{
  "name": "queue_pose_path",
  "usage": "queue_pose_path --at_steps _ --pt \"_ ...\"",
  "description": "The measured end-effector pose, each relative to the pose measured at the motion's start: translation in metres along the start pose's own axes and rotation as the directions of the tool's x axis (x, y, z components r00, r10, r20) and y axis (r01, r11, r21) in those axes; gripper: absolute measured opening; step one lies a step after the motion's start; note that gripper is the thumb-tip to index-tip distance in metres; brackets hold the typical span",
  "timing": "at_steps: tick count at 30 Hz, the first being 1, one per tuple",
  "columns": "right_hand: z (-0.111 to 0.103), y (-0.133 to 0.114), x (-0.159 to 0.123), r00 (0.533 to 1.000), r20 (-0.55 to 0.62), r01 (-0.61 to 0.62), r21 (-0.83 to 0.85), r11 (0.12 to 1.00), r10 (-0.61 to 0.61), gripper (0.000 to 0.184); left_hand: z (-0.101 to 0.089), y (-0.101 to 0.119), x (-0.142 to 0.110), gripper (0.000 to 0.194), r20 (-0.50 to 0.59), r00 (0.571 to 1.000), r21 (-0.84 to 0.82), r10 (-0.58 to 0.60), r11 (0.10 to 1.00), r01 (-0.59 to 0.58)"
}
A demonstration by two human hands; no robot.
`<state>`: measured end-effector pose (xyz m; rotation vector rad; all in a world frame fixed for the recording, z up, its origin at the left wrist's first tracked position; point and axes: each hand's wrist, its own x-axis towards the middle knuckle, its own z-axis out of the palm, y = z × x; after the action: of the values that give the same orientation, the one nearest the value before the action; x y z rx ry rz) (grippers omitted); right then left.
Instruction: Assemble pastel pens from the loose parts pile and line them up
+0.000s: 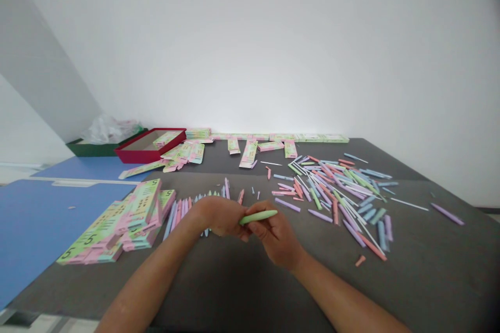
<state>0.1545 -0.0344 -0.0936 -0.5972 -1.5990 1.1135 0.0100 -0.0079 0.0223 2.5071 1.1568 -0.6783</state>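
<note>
A light green pen (258, 217) lies across the fingers of both my hands, low over the front middle of the dark table. Its back end is in the fingers of my left hand (226, 217), which are closed around it. My right hand (278, 239) pinches the same pen from below, its thumb and fingers near the pen's middle. Behind my left wrist, a row of pastel pens (182, 209) is partly hidden by the forearm. Just beyond my hands lie a coral pen (241, 196) and a purple pen (227, 188).
A large loose heap of pen barrels, refills and caps (332, 182) spreads on the right. Stacked pen boxes (128, 218) stand at the left. Farther back are a red tray (136, 157), a green tray (89, 150) with a plastic bag, and several boxes along the wall.
</note>
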Motion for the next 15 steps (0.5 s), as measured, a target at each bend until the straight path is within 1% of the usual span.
queue_pose_path --at_steps 4,7,9,12,13,15 --pt "0.005 0.003 -0.001 0.994 -0.084 0.064 -0.021 0.998 -0.065 0.018 0.001 0.002 0.001 0.027 -0.054 0.998 -0.027 -0.022 0.999 0.021" --pt "0.008 0.001 0.002 0.983 -0.159 0.093 0.006 0.996 -0.091 0.018 0.002 0.004 0.005 0.036 -0.126 0.992 -0.060 -0.001 0.998 -0.006" --pt "0.009 -0.001 0.004 0.976 -0.211 0.071 0.057 0.996 -0.057 0.017 0.001 0.006 0.008 0.039 -0.160 0.987 -0.074 0.001 0.997 -0.013" --pt "0.011 -0.002 0.008 0.958 -0.288 0.016 0.129 0.992 0.022 0.017 -0.001 0.008 0.013 0.043 -0.152 0.988 -0.070 -0.008 0.998 -0.002" --pt "0.012 -0.001 0.010 0.951 -0.305 0.002 0.154 0.988 0.046 0.018 -0.001 0.008 0.013 0.048 -0.145 0.989 -0.069 -0.012 0.998 0.002" --pt "0.012 0.003 0.012 0.948 -0.299 -0.030 0.245 0.969 0.105 0.020 -0.003 0.007 0.012 0.062 -0.136 0.991 -0.077 -0.006 0.997 -0.004"
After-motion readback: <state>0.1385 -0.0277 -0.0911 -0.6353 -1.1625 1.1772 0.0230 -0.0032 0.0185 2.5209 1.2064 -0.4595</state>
